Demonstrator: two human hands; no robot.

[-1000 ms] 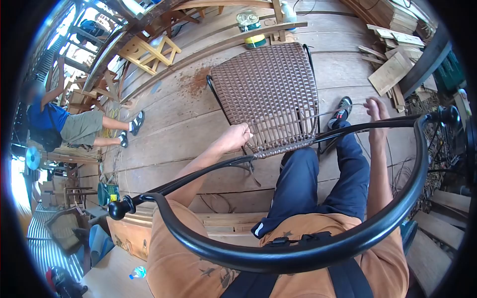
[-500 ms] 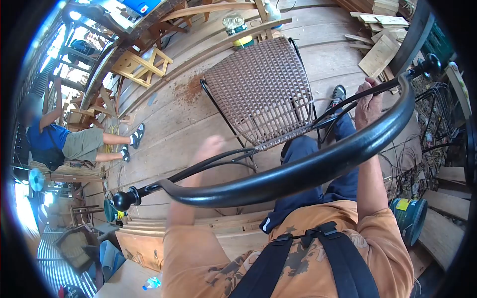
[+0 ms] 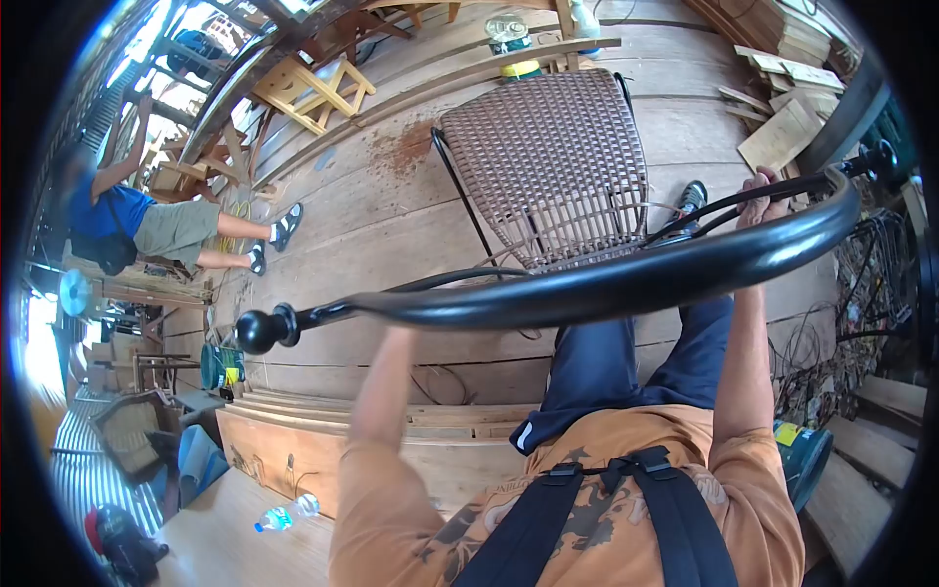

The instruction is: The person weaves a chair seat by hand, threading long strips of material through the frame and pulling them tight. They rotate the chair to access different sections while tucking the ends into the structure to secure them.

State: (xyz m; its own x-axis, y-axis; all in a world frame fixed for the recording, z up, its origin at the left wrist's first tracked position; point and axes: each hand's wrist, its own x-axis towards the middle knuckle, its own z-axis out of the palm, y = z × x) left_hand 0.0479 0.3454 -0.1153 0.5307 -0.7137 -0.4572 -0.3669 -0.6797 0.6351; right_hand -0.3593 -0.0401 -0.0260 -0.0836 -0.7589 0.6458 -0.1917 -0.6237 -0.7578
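A woven brown seat (image 3: 558,147) on a black metal frame stands before my knees, its weave open along the near edge. Across the foreground runs a thick, glossy black curved bar (image 3: 606,289) with a ball knob (image 3: 264,332) at its left end. My right hand (image 3: 761,203) has its fingers curled around the thin black frame at the right, behind the thick bar. At the left, my forearm (image 3: 381,391) reaches up to the bar, which hides my left hand and its fingers. Loose strands stick out near the seat's open weave.
Another person (image 3: 127,220) in a blue shirt stands at the left. A yellow wooden stool (image 3: 313,93) and a green-and-yellow can (image 3: 518,68) are beyond the seat. Planks (image 3: 782,127) lie at the upper right, and a bottle (image 3: 284,514) lies at the lower left.
The thick bar sits higher in view and now covers my left hand, which was visible and blurred before. The seat and surroundings have shifted right in the view.
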